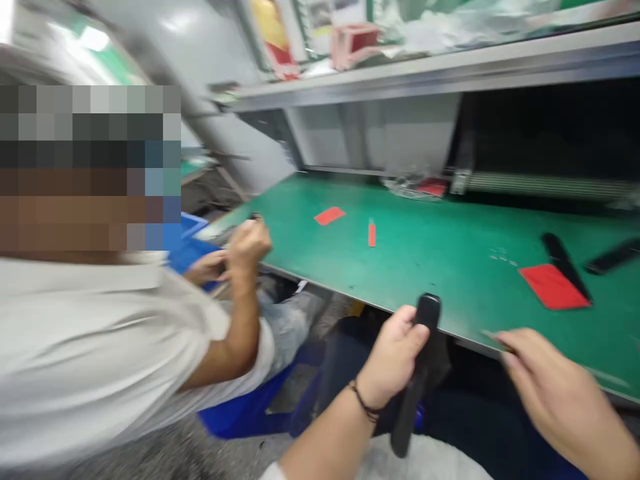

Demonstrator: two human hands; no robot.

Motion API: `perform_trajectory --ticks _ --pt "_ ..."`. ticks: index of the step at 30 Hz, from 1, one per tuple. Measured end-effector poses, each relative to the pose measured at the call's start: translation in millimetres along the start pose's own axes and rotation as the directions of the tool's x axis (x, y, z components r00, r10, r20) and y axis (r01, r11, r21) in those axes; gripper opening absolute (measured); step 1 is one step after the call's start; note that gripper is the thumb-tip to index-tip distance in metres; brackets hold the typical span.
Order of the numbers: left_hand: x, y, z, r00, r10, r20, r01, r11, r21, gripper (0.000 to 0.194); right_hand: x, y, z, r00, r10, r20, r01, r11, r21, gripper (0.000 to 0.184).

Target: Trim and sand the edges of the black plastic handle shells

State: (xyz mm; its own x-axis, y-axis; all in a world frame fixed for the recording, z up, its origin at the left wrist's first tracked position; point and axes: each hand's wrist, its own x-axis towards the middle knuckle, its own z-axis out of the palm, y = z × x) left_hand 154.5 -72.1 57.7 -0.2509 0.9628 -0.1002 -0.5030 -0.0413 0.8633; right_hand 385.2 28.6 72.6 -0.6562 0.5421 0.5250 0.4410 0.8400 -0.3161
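Note:
My left hand [395, 353] is closed around a long, narrow black piece [410, 413] with a glossy rounded top end; its exact kind is unclear. The piece stands tilted in front of the table's near edge, its lower end over my lap. To the right, my right hand [555, 387] pinches a small, thin, pale sliver [490, 335] between thumb and forefinger, above the edge of the green tabletop [430, 247]. Blur hides what the sliver is. Beyond that hand a red sheet [555, 287] partly covers a similar black piece [557, 248].
Another black piece [615, 257] lies at the far right. Two red pieces, one larger [330, 215] and one narrow [372, 235], rest farther back. Crumpled clear plastic [410, 187] sits by the back wall. A shelf [425, 77] overhangs the table. At left, a co-worker [100, 347] sits close.

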Motion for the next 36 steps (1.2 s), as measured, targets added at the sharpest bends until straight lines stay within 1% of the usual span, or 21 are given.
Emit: perform_trajectory --ticks 1,2,3,5,8,11,12,15,16,19,23,30,36 --pt "-1.1 2.2 -0.6 0.999 -0.02 0.032 0.02 1.0 0.003 0.054 -1.2 -5.3 -3.2 0.999 -0.015 0.053 0.015 1.0 0.006 0.019" --pt "-1.5 3.5 -2.0 0.999 -0.02 0.031 0.017 0.996 0.085 0.05 0.4 -11.1 -5.1 0.995 -0.035 0.093 0.033 0.999 0.022 0.022" --pt "-1.9 4.0 -3.6 0.999 -0.021 0.036 0.015 0.986 0.164 0.047 4.0 -16.9 -5.9 0.994 -0.029 0.109 0.026 0.999 0.028 0.022" --pt "-4.0 3.6 -5.6 0.999 -0.03 0.027 0.022 0.968 0.25 0.045 14.3 -27.0 -5.9 0.995 -0.044 0.095 0.04 0.998 0.045 0.021" --pt "-11.2 3.3 -2.3 0.998 -0.056 0.002 0.054 0.97 0.239 0.045 27.4 -38.1 -7.2 0.995 -0.09 0.05 0.088 0.995 0.055 0.022" --pt "-16.0 5.9 5.2 0.998 -0.063 0.019 0.058 0.979 0.196 0.044 36.0 -45.1 -9.8 0.989 -0.147 0.02 0.147 0.989 -0.003 0.027" --pt "-16.5 7.2 7.5 0.998 -0.057 0.032 0.05 0.981 0.189 0.042 38.6 -46.6 -9.9 0.987 -0.159 0.011 0.159 0.987 -0.032 0.032" --pt "-17.0 11.8 11.5 0.997 -0.042 0.06 0.031 0.983 0.183 0.038 47.4 -49.5 -7.8 0.984 -0.177 -0.019 0.174 0.979 -0.106 0.062" --pt "-17.3 13.4 12.0 0.997 -0.043 0.068 0.03 0.982 0.185 0.038 50.3 -50.0 -6.5 0.983 -0.181 -0.029 0.177 0.977 -0.123 0.069" --pt "-18.9 17.4 12.5 0.996 -0.035 0.087 0.017 0.979 0.202 0.039 57.8 -50.9 -3.3 0.979 -0.198 -0.046 0.189 0.968 -0.164 0.078" --pt "-20.4 19.1 12.3 0.995 -0.011 0.096 -0.011 0.976 0.22 0.039 62.4 -51.7 -1.6 0.977 -0.212 -0.031 0.2 0.956 -0.217 0.079" --pt "-21.0 17.1 10.7 0.992 -0.032 0.12 0.006 0.978 0.208 0.038 61.4 -53.4 -2.0 0.977 -0.213 -0.026 0.201 0.948 -0.246 0.076" --pt "-22.5 18.4 14.4 0.99 -0.048 0.13 0.022 0.98 0.196 0.04 60.2 -52.1 -4.6 0.971 -0.235 -0.041 0.218 0.945 -0.243 0.076"
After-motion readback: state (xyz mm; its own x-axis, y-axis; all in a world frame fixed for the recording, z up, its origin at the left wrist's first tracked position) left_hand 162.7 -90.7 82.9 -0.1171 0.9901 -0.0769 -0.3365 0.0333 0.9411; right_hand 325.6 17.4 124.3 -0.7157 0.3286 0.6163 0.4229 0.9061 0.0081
